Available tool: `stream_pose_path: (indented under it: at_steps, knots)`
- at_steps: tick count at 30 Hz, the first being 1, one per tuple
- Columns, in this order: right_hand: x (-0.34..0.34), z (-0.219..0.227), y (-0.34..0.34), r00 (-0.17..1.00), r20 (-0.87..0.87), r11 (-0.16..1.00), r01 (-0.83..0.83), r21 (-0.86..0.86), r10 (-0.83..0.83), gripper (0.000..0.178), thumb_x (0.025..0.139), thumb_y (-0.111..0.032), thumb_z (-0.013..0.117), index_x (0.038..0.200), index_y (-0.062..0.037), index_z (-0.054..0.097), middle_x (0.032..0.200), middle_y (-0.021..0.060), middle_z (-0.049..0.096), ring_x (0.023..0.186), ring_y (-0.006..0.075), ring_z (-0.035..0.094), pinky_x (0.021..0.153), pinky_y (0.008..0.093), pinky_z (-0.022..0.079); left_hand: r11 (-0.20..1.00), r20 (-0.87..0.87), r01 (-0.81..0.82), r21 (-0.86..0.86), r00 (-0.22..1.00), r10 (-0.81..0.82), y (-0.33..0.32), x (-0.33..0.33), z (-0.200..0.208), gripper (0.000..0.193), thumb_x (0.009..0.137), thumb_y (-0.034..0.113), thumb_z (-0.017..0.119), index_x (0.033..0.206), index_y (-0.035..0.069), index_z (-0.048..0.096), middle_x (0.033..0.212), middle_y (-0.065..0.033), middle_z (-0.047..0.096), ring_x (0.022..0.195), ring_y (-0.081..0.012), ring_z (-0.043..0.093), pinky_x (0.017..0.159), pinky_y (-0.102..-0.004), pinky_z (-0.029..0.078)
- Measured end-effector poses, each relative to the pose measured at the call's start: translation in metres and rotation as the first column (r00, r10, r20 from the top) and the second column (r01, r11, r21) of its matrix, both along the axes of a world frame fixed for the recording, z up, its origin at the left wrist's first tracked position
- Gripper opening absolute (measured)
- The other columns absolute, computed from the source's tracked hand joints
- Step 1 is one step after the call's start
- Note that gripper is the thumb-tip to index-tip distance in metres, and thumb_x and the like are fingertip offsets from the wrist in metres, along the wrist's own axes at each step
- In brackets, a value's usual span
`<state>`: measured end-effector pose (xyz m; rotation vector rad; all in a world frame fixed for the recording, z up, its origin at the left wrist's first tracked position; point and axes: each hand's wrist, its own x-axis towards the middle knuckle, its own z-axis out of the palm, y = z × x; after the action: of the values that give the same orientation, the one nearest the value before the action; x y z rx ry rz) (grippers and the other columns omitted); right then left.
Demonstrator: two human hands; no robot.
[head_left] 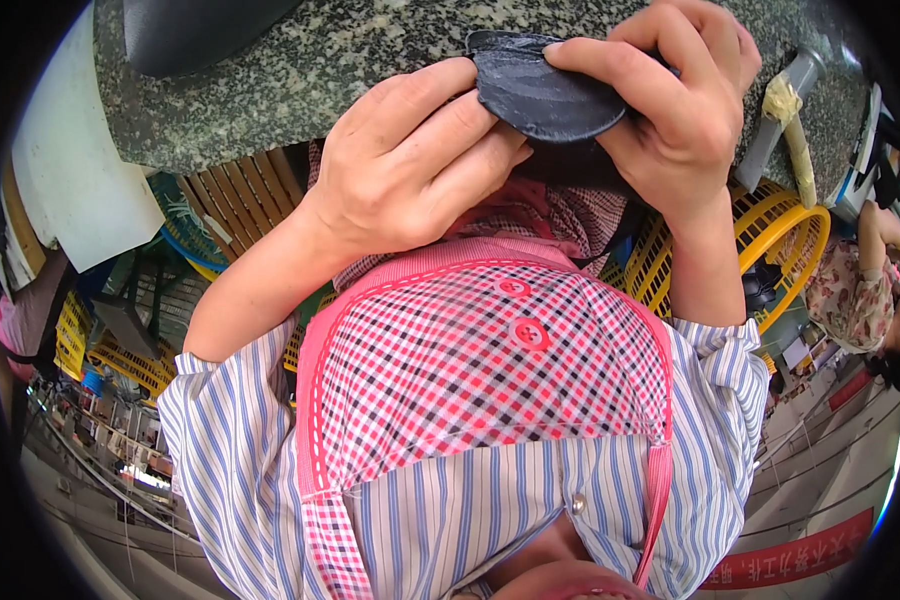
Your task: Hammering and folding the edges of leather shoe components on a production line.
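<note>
Both hands are pinching a dark, curved leather-like piece (pixel 545 95) over the speckled grey stone counter (pixel 300 80): left hand (pixel 410 165) gripping its left edge, right hand (pixel 670 100) its right.

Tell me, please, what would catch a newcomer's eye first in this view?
Most striking are the two hands at the top: the left hand and the right hand both grip a dark rounded piece over a speckled stone counter. Below them, a red checked apron over a blue striped shirt fills the middle. Yellow plastic baskets sit at the right.
</note>
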<state>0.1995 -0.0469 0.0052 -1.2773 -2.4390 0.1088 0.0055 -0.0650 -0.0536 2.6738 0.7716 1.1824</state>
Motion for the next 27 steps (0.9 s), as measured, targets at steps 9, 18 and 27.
stream_pose_path:
  at_steps: [9,18,27]
  knots:
    - [-0.004,0.004,-0.003,1.0,0.017,1.0,-0.01,0.022,0.009,0.022,0.058,-0.014,0.066,0.08,-0.0108,0.066,0.075,-0.0001,0.054,0.079,0.0211,0.05,0.078,0.0374,0.032,0.99,-0.053,-0.138,0.029,0.989,0.139,-0.008,0.007,-0.004,0.012,0.068,0.014,0.057,0.079,0.012,0.062,0.086,-0.0016,0.06,0.087,-0.0141,0.058,0.066,-0.0235,0.045]
    - [-0.011,0.014,0.019,0.985,-0.081,0.902,0.105,-0.419,-0.152,0.015,0.059,-0.011,0.067,0.065,-0.0086,0.054,0.066,0.0017,0.05,0.073,0.0208,0.046,0.073,0.0362,0.029,0.986,-0.083,-0.163,0.028,0.983,0.165,-0.009,0.007,-0.002,0.014,0.07,0.013,0.058,0.083,0.01,0.061,0.098,-0.0032,0.063,0.085,-0.0132,0.058,0.066,-0.0222,0.044]
    - [-0.005,0.015,0.034,0.985,0.032,0.819,0.159,-0.552,-0.169,0.017,0.063,-0.016,0.067,0.068,-0.0066,0.053,0.065,0.0033,0.05,0.07,0.0205,0.045,0.075,0.034,0.028,0.99,-0.066,-0.092,-0.107,0.994,0.086,-0.009,0.006,0.002,0.028,0.062,0.006,0.067,0.091,0.004,0.064,0.102,-0.008,0.063,0.086,-0.0214,0.059,0.071,-0.0283,0.048]
